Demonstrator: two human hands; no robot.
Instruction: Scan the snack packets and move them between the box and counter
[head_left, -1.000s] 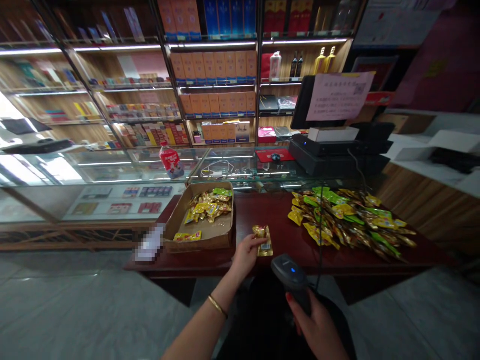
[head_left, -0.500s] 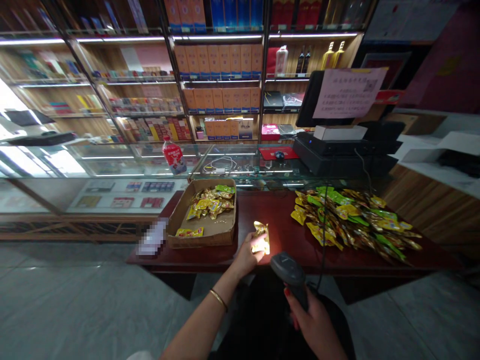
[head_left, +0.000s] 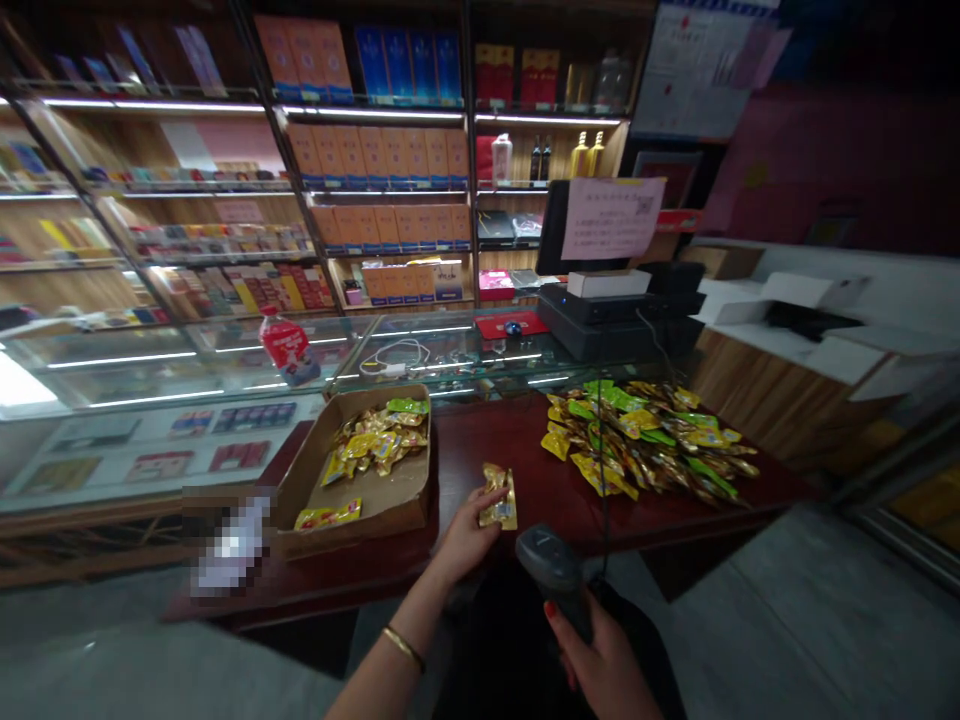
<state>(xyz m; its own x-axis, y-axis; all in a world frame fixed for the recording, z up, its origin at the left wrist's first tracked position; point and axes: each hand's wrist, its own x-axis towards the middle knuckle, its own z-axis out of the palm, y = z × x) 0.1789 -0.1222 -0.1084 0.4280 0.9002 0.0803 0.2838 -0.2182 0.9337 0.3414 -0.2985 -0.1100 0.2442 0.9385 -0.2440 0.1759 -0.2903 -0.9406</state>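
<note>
Between the thumb and fingers of my left hand (head_left: 466, 537) is a small gold snack packet (head_left: 498, 497), just above or on the dark red table (head_left: 469, 430); I cannot tell if it touches. My right hand (head_left: 592, 645) is wrapped round the handle of a black barcode scanner (head_left: 553, 562), its head pointing toward the packet. To the left stands an open cardboard box (head_left: 405, 508) with several yellow, gold and green packets inside. A large heap of similar packets (head_left: 645, 435) lies on the right side of the table.
A scanner cable (head_left: 604, 500) hangs before the heap. Behind the table is a glass display counter (head_left: 442, 350) bearing a red bottle (head_left: 289, 345), a mouse (head_left: 513, 328) and a till monitor with a paper sheet (head_left: 613, 220). Shelves of boxes line the wall.
The bright scanner light on the packet has gone out. My view has turned to the right, so things appear further left. Both hands keep their holds.
</note>
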